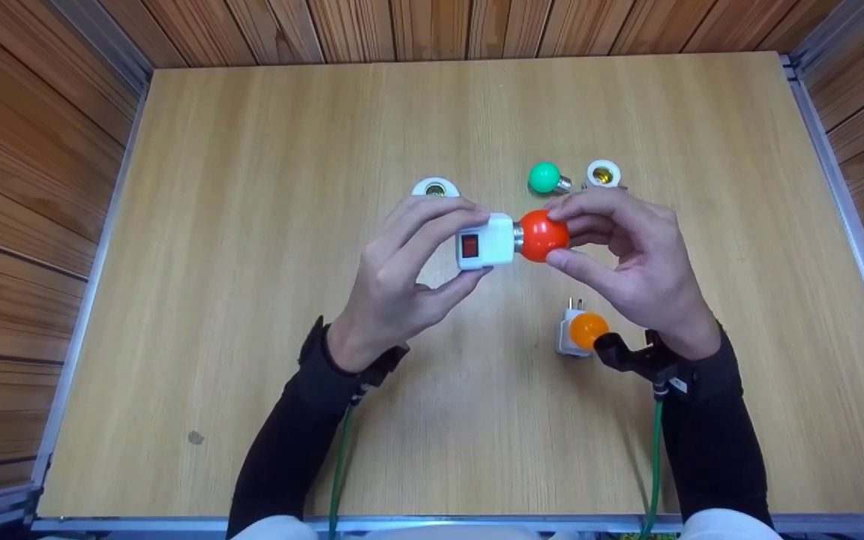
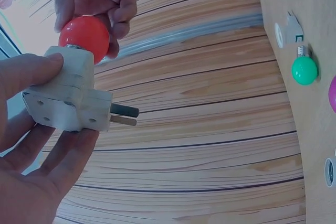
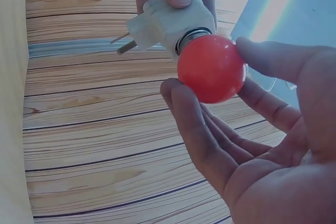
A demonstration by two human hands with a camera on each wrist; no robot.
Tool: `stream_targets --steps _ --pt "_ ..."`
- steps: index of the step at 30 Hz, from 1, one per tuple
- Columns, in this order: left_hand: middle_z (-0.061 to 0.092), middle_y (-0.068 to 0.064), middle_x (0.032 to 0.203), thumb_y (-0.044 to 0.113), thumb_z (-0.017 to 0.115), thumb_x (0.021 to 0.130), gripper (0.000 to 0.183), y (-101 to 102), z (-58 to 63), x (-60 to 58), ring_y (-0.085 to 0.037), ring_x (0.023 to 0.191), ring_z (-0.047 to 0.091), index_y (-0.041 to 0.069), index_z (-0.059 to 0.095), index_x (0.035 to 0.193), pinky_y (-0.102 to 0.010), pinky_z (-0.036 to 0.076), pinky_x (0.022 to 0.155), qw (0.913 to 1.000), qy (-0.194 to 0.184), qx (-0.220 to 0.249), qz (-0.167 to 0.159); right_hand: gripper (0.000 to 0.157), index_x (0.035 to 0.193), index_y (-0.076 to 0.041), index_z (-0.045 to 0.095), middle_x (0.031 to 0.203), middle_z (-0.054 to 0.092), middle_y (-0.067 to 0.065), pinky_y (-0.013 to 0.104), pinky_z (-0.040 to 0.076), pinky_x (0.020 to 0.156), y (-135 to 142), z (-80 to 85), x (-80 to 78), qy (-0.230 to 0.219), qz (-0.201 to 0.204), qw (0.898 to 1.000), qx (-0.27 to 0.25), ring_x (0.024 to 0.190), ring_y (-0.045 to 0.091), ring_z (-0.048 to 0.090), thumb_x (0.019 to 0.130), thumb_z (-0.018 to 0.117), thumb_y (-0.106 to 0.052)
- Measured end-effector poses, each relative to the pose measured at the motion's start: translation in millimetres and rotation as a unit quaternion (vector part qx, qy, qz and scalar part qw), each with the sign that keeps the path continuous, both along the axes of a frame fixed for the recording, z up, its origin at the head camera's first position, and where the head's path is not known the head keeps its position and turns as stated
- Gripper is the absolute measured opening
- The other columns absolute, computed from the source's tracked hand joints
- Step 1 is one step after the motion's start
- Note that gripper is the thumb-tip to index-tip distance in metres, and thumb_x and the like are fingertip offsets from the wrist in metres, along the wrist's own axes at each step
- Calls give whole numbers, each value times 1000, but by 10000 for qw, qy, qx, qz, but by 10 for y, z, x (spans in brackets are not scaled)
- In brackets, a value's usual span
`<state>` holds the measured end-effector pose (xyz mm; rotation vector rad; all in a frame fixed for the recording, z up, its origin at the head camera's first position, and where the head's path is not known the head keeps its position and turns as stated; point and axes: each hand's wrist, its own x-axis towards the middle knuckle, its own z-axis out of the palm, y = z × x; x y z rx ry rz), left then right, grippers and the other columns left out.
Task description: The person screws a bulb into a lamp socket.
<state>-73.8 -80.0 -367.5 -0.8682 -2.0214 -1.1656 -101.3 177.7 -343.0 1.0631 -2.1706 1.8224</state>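
In the head view, the left hand (image 1: 394, 281) grips a white plug-in lamp holder (image 1: 496, 240), fingers along its far side, thumb on its near side; a red switch (image 1: 469, 245) shows on top. The right hand (image 1: 649, 270) pinches a red bulb (image 1: 544, 236) whose metal base meets the holder's mouth. Both are held above the middle of the wooden table (image 1: 214, 262). Toward the far edge, right of the middle, a green bulb (image 1: 544, 178) lies beside a white socket (image 1: 603, 173); another socket (image 1: 436, 187) shows partly behind the left hand. Between the right hand and the near edge sits an orange bulb (image 1: 588, 330) on a white plug (image 1: 568, 345). A grey spot (image 1: 196, 437) marks the near left corner area.

In the left wrist view, two prongs (image 2: 124, 111) jut from the holder, and a magenta bulb (image 2: 333, 95) is partly visible on the table.

In the right wrist view, thumb and fingers curve around the red bulb, part of its metal base (image 3: 194, 39) exposed.
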Motion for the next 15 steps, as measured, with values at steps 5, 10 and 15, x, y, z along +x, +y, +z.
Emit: stream_targets --steps 5,10,15 --pt "75 -16 119 13 85 90 37 10 3 -14 -27 112 69 -3 73 121 -36 59 102 10000 -8 89 30 45 116 17 65 128 74 5 23 64 93 9 6 -2 0 140 9998 -149 110 16 77 76 87 14" --pt "75 -16 120 14 85 90 39 3 -2 -8 -27 113 68 -2 73 122 -36 59 103 9999 -86 83 38 50 114 15 67 128 72 5 21 64 93 8 -6 -17 268 26 9996 -27 110 15 76 69 87 22" --pt "74 -18 121 14 85 90 40 -8 -3 -3 -28 114 69 -4 72 124 -36 60 105 9998 -181 103 -55 43 113 13 68 127 73 3 18 63 93 5 -55 -44 816 -138 9965 109 108 9 76 75 88 14"
